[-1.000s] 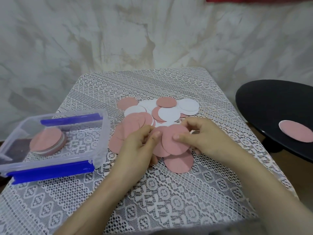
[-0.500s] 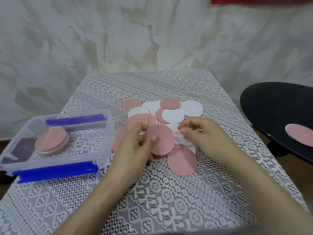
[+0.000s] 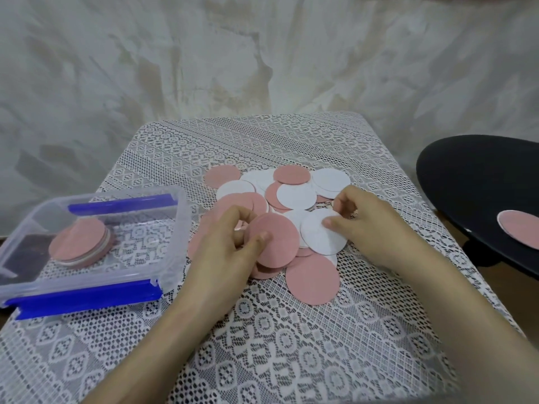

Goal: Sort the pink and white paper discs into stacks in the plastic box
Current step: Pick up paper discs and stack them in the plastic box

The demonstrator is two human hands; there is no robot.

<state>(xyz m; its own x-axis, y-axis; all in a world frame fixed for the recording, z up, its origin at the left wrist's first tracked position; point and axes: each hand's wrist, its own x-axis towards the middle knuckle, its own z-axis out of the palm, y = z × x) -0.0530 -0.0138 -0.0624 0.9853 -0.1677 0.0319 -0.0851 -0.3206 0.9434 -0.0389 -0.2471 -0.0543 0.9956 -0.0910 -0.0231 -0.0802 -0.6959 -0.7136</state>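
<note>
While pinching discs — left hand (image 3: 230, 252) pink disc (image 3: 274, 240), right hand (image 3: 367, 225) white disc (image 3: 320, 234).

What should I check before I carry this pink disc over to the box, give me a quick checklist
1. Left hand grips the pink disc between thumb and fingers: ok.
2. Only one disc in that grip: cannot tell; more pink edges show beneath it.
3. Right hand pinches a white disc, kept apart from the pink one: ok.
4. Plastic box is open, no lid over it: ok.
5. Stack in the box has pink on top, matching: ok, though pale edges show lower down.
6. All discs on the lace tablecloth: not ok; one stray pink disc lies on the black round surface.
</note>
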